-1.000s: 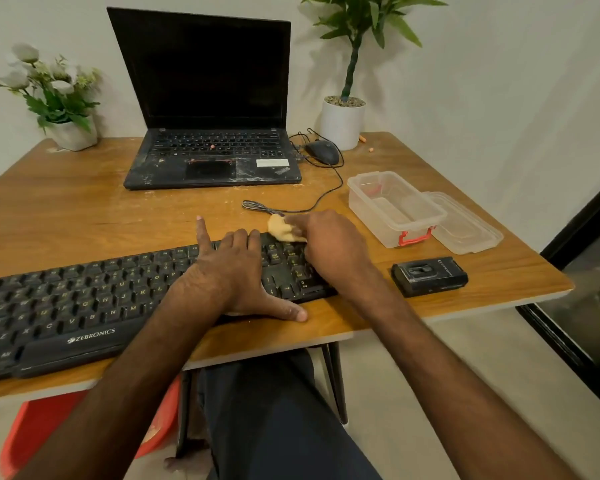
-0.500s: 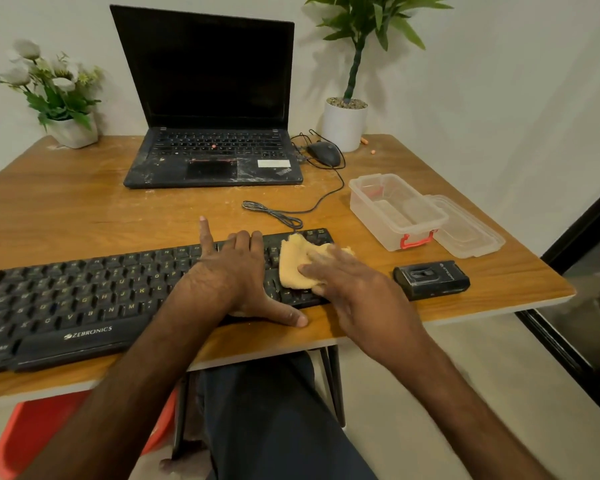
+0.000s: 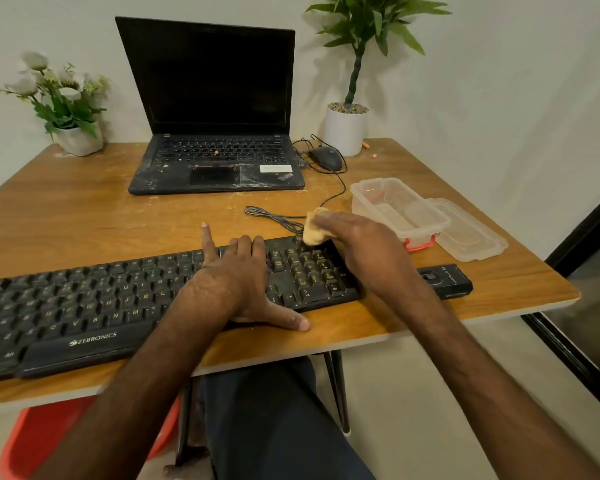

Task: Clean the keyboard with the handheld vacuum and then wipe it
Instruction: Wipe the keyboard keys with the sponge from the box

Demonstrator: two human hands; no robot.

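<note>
I press my left grip (image 3: 236, 271), fingers spread flat, onto the keyboard (image 3: 84, 306) beneath it to stop sliding, while my right grip (image 3: 354, 240) bunches the cloth (image 3: 313, 233) against its far corner.

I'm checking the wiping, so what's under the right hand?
A bunched tan cloth pokes out from under the right hand, at the far right corner of the keyboard. Keys beneath cloth and palm are covered.
</note>
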